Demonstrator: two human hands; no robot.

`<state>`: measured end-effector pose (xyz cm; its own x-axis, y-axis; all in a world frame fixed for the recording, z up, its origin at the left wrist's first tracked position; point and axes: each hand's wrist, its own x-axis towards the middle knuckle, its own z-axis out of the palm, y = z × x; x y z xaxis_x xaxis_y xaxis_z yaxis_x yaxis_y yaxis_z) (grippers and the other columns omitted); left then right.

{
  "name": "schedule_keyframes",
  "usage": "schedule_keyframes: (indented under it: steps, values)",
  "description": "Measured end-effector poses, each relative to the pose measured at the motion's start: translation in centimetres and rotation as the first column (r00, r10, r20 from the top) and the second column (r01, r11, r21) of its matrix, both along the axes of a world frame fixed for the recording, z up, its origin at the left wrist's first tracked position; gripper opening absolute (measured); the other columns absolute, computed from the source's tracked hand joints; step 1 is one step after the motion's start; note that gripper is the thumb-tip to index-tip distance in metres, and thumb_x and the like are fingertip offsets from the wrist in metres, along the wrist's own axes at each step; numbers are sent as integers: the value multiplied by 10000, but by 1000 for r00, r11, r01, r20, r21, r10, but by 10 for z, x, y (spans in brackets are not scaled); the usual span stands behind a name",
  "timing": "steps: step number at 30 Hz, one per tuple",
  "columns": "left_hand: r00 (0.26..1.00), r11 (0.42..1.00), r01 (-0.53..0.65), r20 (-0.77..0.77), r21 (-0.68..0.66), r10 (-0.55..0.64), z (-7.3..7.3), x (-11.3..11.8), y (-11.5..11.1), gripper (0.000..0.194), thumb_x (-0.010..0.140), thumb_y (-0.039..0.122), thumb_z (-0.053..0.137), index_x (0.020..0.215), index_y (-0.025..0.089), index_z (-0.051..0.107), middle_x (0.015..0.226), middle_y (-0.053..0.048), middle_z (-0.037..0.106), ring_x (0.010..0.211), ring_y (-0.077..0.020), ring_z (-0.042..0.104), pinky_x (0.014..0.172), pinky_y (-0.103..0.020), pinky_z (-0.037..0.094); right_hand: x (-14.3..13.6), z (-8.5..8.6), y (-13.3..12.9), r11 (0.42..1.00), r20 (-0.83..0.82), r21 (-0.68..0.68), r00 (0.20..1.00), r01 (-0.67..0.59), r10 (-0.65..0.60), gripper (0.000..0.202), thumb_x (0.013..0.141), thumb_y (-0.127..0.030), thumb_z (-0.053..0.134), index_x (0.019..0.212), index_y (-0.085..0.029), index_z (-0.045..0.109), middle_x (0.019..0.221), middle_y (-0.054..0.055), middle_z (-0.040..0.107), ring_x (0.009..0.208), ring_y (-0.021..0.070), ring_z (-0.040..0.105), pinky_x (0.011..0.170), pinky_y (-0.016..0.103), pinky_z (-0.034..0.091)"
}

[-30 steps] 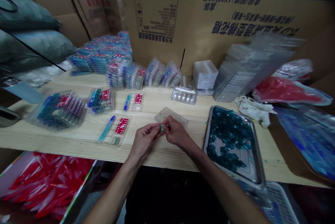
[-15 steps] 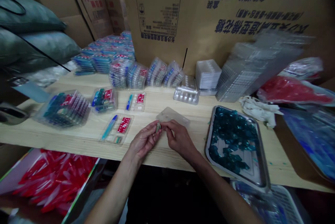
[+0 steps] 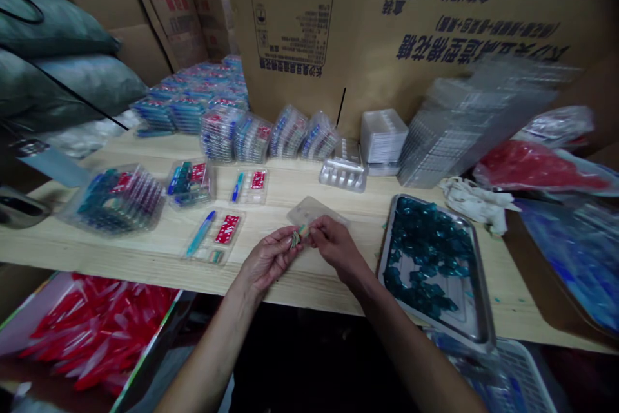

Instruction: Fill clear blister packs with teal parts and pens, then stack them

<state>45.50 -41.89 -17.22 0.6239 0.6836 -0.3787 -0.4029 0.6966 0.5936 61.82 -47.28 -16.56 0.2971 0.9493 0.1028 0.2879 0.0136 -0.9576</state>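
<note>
My left hand (image 3: 271,258) holds a small bundle of thin striped pieces (image 3: 294,239) between thumb and fingers, over the front of the wooden table. My right hand (image 3: 333,242), just beside it, pinches the end of a small yellowish strip (image 3: 304,230) that sticks out by the bundle. Behind my right hand lies an empty clear plastic tray (image 3: 309,208), flat on the wood. To the left is a filled clear tray (image 3: 215,239) with a blue pen, a red patterned card and a small striped piece in it. A similar tray (image 3: 250,186) lies behind that one.
A metal tray of teal gem-like pieces (image 3: 428,258) stands at the right. Stacked filled packs (image 3: 123,197) are on the left, with more along the back. Tall stacks of clear trays (image 3: 442,123) lean before a large carton (image 3: 358,26). A box of red items (image 3: 101,329) is below, left.
My right hand has moved slightly right and up, away from my left hand. The yellowish strip now shows between them.
</note>
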Motion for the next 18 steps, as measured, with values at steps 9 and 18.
schedule_keyframes:
  steps: [9, 18]
  values:
    - [996, 997, 60, 58, 44, -62, 4, -7, 3, 473, 723, -76, 645, 1159, 107, 643, 990, -97, 746, 911, -155, 732, 766, -139, 572, 76, 14, -5, 884, 777, -237, 625, 403, -77, 238, 876, -158, 448, 1007, -127, 644, 1013, 201, 648, 957, 304, 604, 803, 374, 419]
    - [996, 990, -15, -89, 139, 27, 12, 10, -5, 299, 698, 8, 770, 969, 98, 684, 901, -63, 747, 772, -121, 726, 805, -190, 584, -4, 15, -8, 997, 204, -12, 976, -78, 79, 48, 826, -268, 527, 817, -221, 526, 697, -14, 598, 635, 140, 541, 612, 259, 407]
